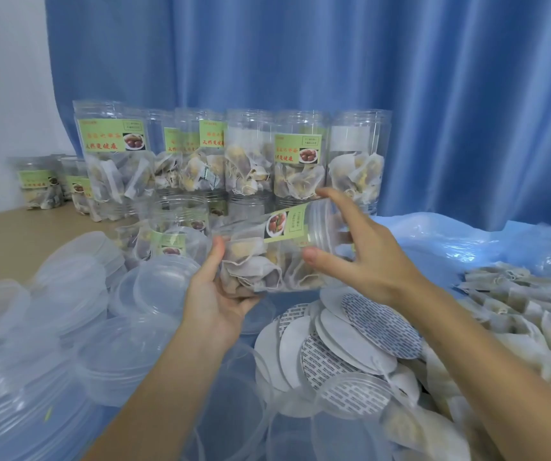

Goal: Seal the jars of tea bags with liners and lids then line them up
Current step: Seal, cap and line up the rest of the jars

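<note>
A clear plastic jar of tea bags with a green label lies tilted on its side in mid-air, its open threaded mouth to the right. My left hand grips its base end from below. My right hand holds the mouth end, thumb under the rim and fingers over the top. Round white liners, some showing printed undersides, lie heaped below the jar. Translucent lids are piled at the left. Another open filled jar stands just behind the lids.
Several filled open jars stand stacked in rows at the back before a blue curtain. Loose tea bags cover the right side on blue plastic sheeting. Two small jars sit at far left on the tan table.
</note>
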